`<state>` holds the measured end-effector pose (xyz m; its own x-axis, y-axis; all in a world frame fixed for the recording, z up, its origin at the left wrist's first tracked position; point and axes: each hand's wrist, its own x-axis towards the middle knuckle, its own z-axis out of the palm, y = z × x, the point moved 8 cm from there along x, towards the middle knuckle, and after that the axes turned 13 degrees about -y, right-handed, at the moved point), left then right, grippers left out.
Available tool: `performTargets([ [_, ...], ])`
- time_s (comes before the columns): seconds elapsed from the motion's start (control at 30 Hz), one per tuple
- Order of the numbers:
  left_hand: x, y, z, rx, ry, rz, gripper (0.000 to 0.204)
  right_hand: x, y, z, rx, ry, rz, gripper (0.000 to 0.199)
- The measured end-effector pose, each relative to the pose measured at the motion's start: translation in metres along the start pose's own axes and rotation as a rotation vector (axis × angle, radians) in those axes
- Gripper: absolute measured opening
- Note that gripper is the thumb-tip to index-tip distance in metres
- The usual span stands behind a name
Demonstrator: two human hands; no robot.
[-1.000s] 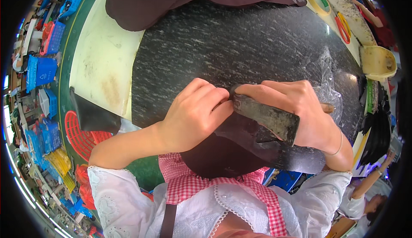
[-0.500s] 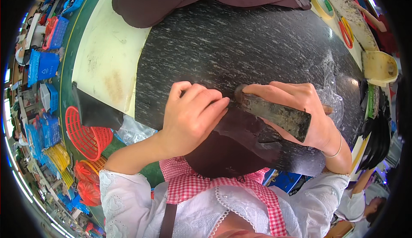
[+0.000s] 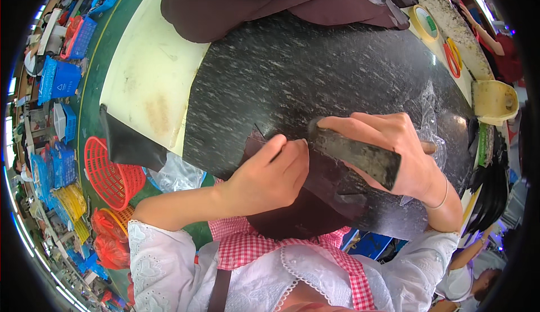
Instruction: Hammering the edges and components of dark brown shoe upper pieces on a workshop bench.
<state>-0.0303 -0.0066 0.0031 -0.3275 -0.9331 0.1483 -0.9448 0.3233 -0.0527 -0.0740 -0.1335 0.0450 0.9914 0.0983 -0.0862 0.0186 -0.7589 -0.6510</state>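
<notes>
A dark brown, leather-like piece lies at the near edge of the black speckled table, partly hanging toward my apron. My left hand is closed on its upper part, fingers curled and pressed together; the fingertips hide the exact grip. In my right hand is a hammer with a worn metal head. Its wooden handle end pokes out past my hand, and my index finger stretches along the head. The head's rounded end is just right of my left fingertips, over the brown piece.
A stack of brown pieces covers the table's far side. Tape, rubber bands and a cream container line the right edge. Clear plastic film lies by my right hand. A red basket stands at left.
My left hand has moved down and turned, uncovering a corner of the brown piece beyond its fingers. The hammer stays in my right hand, nearly in place. The view has shifted slightly.
</notes>
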Motion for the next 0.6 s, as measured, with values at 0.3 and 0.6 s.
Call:
performTargets([
  [0.3, -0.016, -0.026, 0.001, -0.474, 0.208, -0.049, 0.033, 0.002, -0.003, -0.003, -0.068, -0.053, 0.086, 0.045],
  [0.6, -0.018, -0.019, 0.001, -0.335, 0.164, 0.042, 0.033, 0.003, -0.013, -0.004, -0.038, 0.027, 0.108, 0.033],
])
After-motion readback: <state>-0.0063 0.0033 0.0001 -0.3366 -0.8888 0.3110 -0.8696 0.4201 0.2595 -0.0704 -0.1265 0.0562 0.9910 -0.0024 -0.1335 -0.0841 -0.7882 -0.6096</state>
